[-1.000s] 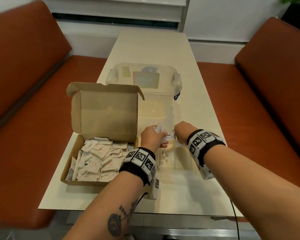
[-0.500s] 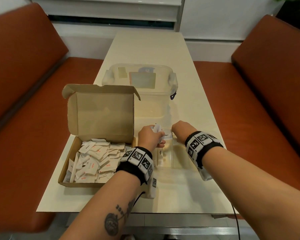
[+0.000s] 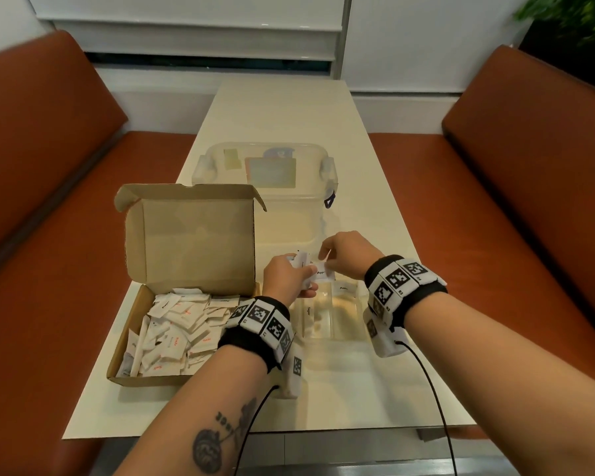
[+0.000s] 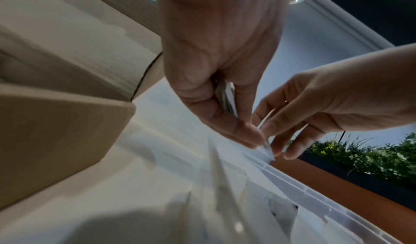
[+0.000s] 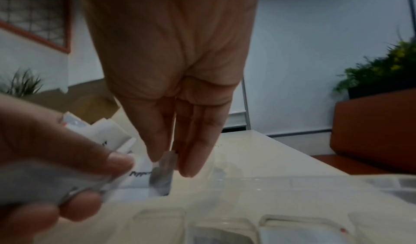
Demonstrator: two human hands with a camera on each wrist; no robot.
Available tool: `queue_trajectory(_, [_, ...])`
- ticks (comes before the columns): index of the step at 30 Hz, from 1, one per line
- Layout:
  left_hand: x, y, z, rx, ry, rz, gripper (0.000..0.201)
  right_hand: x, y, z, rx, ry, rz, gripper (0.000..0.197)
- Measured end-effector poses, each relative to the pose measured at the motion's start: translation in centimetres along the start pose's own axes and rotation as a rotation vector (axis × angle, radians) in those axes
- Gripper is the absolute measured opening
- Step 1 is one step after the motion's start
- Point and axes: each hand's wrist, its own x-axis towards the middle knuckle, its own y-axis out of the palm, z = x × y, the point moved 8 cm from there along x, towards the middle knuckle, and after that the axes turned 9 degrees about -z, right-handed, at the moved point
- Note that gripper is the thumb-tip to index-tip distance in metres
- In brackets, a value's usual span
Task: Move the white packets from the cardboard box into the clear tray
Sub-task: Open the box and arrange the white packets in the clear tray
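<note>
An open cardboard box (image 3: 131,338) at the table's left holds a heap of white packets (image 3: 176,334). To its right lies the clear tray (image 3: 344,324) with compartments, labelled packets inside. Above the tray's far edge my left hand (image 3: 304,269) grips a small bundle of white packets (image 3: 301,259), seen edge-on as packets (image 4: 227,98) in the left wrist view. My right hand (image 3: 325,261) pinches one packet marked "Pepper" (image 3: 323,271) at the bundle's front; this pepper packet (image 5: 139,175) sits between right fingertips (image 5: 191,167) and the left hand (image 5: 45,159), over the tray (image 5: 247,212).
A clear lidded tub (image 3: 265,173) stands behind the box and tray. The box's raised lid (image 3: 193,238) stands just left of my hands. Orange benches (image 3: 529,201) flank the cream table (image 3: 323,400). Cables trail from both wrist cameras off the near edge.
My right hand has edged left, closer to the left hand, with its fingertips on the pepper packet. The left hand keeps its bundle in about the same place.
</note>
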Motion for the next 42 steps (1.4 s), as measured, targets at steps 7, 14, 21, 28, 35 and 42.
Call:
queue_trajectory(7, [-0.3, -0.3, -0.3, -0.026, 0.028, 0.028, 0.018, -0.5, -0.5, -0.1, 0.178, 0.047, -0.015, 0.005])
queue_trajectory(14, [-0.5, -0.6, 0.9, 0.038, 0.005, 0.001, 0.010, -0.9, 0.3, -2.9, 0.014, 0.160, 0.042, 0.012])
queue_trajectory(21, [-0.6, -0.2, 0.6, 0.082, 0.039, 0.015, 0.011, -0.6, 1.7, -3.5, -0.255, 0.169, 0.066, 0.018])
queue_trajectory(28, [-0.6, -0.2, 0.5, 0.103, 0.054, 0.020, 0.009, 0.0, 2.3, -3.2, -0.340, 0.149, 0.068, 0.021])
queue_trajectory(35, [-0.4, -0.2, 0.6, 0.127, 0.047, 0.030, 0.002, 0.2, 2.8, -2.7, -0.364, 0.103, 0.103, 0.023])
queue_trajectory(42, [-0.1, -0.2, 0.7, 0.129, 0.045, 0.027, 0.003, 0.1, 2.8, -2.5, -0.406, 0.066, 0.117, 0.027])
